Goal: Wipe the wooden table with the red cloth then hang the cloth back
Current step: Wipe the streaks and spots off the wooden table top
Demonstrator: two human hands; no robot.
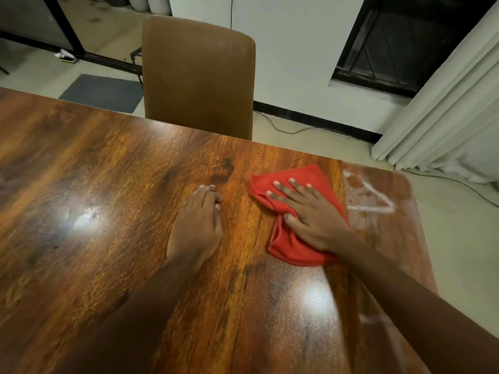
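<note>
Red cloth lies crumpled on the wooden bench, toward its right end, pinned under our right hand. That hand is flat and wide, its fingers straight and spread across the cloth, pressing it down rather than clutching it. Folds of fabric stick out beyond the fingertips and below the wrist. Our left hand rests near it on bare wood, palm down, fingers straight and close together, holding nothing. Our 2 forearms reach in from the near edge. Right of the cloth, whitish smears mark the bench top. Beyond the far edge stands a brown chair, with a grey mat on the floor to its left and pale curtains at the right.
</note>
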